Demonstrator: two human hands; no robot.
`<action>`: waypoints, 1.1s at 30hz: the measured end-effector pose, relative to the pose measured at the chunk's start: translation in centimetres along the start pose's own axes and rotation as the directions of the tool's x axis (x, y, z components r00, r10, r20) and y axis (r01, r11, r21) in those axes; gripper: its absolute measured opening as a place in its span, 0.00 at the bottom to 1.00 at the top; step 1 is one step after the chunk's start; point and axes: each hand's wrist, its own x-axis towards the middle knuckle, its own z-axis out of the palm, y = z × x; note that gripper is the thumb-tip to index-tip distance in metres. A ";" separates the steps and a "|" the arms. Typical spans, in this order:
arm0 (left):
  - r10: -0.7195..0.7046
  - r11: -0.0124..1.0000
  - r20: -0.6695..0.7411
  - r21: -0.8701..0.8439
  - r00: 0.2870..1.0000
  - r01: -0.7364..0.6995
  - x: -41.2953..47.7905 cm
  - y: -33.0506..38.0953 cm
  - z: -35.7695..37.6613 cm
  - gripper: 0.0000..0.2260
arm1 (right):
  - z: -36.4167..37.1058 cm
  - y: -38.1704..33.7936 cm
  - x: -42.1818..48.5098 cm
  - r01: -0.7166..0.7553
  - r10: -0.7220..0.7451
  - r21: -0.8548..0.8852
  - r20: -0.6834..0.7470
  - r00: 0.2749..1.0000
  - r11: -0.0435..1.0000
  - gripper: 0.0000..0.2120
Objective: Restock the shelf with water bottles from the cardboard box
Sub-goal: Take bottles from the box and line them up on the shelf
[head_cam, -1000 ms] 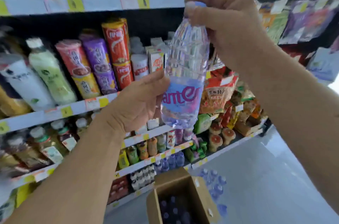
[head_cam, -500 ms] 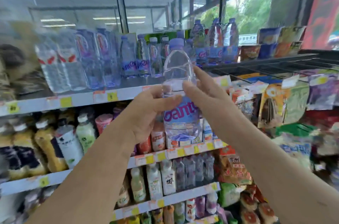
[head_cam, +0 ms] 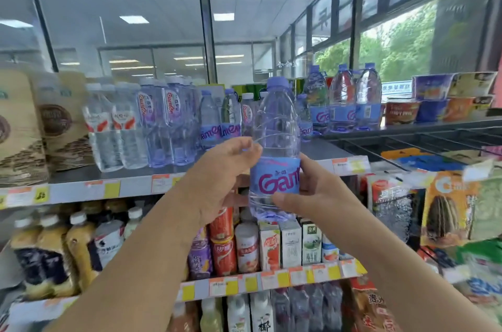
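Grip L (head_cam: 221, 182), grip R (head_cam: 316, 197) round btl (head_cam: 277, 127)

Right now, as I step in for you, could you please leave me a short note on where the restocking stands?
Left hand: grips the water bottle at its label's top edge.
Right hand: holds the same bottle lower, thumb near the base.
Bottle: upright, raised before the top shelf, not yet set down.
Done: matching bottles stand on that shelf.
Left: set this one down, likely in the bare spot beside them; cardboard box is out of view.
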 end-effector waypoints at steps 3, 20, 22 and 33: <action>0.059 0.995 0.009 0.083 0.998 -0.060 1.1 0.2 -1.1 0.19 | 0.6 -0.4 1.9 -0.051 0.051 -0.003 0.008 0.999 0.999 0.21; 0.172 0.970 -0.039 0.180 0.984 -0.162 11.2 -0.6 -12.3 0.25 | 7.7 0.1 17.7 -0.113 0.053 -0.205 -0.279 0.959 0.972 0.22; 0.138 0.972 -0.082 0.200 0.987 -0.120 11.8 -1.1 -13.7 0.20 | 8.3 1.2 19.9 -0.127 0.060 -0.218 -0.289 0.955 0.968 0.21; 0.018 0.945 -0.194 0.324 0.981 0.047 14.8 -3.8 -16.1 0.21 | 10.8 7.3 27.5 -0.156 0.074 -0.390 -0.218 0.973 0.908 0.23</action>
